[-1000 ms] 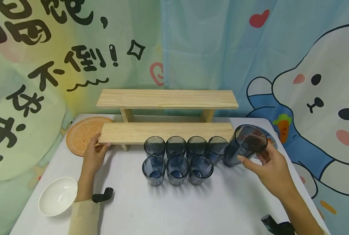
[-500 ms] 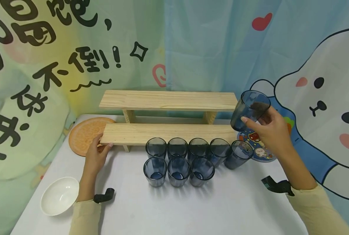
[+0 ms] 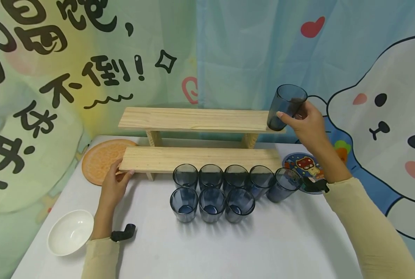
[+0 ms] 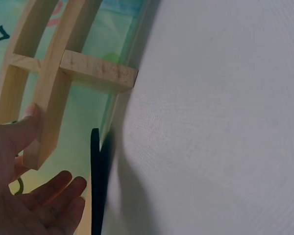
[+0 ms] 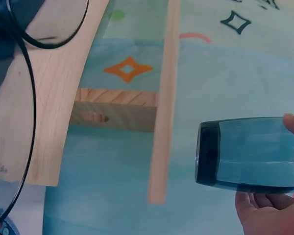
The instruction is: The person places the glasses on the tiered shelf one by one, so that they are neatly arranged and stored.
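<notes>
A two-tier wooden shelf [image 3: 200, 159] stands at the back of the white table. At its left end my left hand [image 3: 112, 186] grips the lower board, thumb at the front edge; in the left wrist view the other fingers [image 4: 63, 188] spread off the wood. My right hand [image 3: 310, 126] holds a blue-grey drinking glass [image 3: 285, 105], slightly tilted, over the right end of the upper board [image 3: 193, 119]. In the right wrist view a gap separates the glass base [image 5: 208, 154] from that board. Several matching glasses [image 3: 212, 205] stand in two rows before the shelf.
An orange round mat [image 3: 101, 162] lies left of the shelf, partly behind my left hand. Nearer on the left is a white bowl [image 3: 70, 232]. A blue patterned round mat [image 3: 300, 161] lies at the right, partly under my right forearm. A printed curtain [image 3: 235, 58] hangs behind.
My right hand has lifted the glass from the right end of the back row, up and slightly left to above the upper board. The left hand keeps its grip on the lower board.
</notes>
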### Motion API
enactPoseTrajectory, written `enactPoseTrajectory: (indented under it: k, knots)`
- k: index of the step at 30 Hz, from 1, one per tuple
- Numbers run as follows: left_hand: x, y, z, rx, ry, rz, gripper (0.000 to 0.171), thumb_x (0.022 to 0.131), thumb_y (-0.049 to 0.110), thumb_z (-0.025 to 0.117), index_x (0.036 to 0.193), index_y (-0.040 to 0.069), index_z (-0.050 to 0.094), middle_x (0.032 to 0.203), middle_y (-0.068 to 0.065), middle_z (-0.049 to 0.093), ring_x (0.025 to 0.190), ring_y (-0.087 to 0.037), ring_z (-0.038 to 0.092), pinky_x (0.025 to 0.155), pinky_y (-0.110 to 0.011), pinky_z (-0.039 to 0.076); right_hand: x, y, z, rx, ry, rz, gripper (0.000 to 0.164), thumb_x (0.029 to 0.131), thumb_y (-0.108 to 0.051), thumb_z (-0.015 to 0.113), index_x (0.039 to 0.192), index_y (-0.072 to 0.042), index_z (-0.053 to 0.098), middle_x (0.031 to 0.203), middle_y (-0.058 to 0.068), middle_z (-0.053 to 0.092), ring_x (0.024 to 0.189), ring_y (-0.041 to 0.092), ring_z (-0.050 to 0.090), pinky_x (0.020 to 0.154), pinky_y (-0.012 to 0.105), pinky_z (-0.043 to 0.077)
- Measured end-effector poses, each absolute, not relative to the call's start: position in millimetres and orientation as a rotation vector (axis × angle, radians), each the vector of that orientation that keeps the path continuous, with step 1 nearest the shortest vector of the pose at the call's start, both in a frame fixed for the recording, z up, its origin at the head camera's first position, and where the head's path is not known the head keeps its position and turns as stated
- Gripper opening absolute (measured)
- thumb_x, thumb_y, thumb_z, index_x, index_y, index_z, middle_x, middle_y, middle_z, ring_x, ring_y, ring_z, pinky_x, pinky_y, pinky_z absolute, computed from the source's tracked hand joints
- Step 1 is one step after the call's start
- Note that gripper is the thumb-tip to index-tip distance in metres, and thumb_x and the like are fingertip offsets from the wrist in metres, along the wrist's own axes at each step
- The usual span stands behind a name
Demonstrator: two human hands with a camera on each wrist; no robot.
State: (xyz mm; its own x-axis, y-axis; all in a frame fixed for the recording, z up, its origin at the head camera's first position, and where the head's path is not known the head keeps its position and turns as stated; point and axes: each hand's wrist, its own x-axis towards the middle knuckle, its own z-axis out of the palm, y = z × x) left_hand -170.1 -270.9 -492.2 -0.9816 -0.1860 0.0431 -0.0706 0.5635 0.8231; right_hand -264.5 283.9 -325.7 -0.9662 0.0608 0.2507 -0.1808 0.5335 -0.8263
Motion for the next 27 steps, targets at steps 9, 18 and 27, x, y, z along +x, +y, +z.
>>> enactPoseTrajectory:
  k: [9, 18, 27]
  knots:
    - [-170.0, -270.9, -490.7, 0.243, -2.680, -1.413, 0.073, 0.108, 0.032, 0.062, 0.167, 0.009, 0.025, 0.155, -0.035, 0.044, 0.129, -0.050, 0.061, 0.103, -0.058, 0.052, -294.0, 277.2, -330.8, 0.037, -2.540, 1.408, 0.054, 0.095, -0.056, 0.074, 0.123, -0.014, 0.055, 0.108, -0.001, 0.052, 0.098, 0.016, 0.048, 0.082, 0.034, 0.040]
    - [-169.5, -270.7, -489.3, 0.233, -2.689, -1.407, 0.074, 0.109, 0.032, 0.062, 0.167, 0.008, 0.024, 0.156, -0.035, 0.043, 0.130, -0.050, 0.060, 0.105, -0.060, 0.051, -310.1, 272.0, -338.4, 0.026, -2.557, 1.408, 0.068, 0.094, -0.059, 0.073, 0.133, -0.006, 0.053, 0.112, 0.000, 0.052, 0.101, 0.018, 0.048, 0.086, 0.038, 0.041]
    - [-168.9, -271.5, -487.9, 0.223, -2.698, -1.406, 0.074, 0.109, 0.033, 0.061, 0.167, 0.008, 0.023, 0.157, -0.036, 0.042, 0.131, -0.051, 0.059, 0.107, -0.061, 0.049, -314.5, 272.1, -342.5, 0.049, -2.548, 1.424, 0.062, 0.095, -0.058, 0.073, 0.130, -0.010, 0.055, 0.114, 0.000, 0.054, 0.105, 0.017, 0.050, 0.093, 0.041, 0.042]
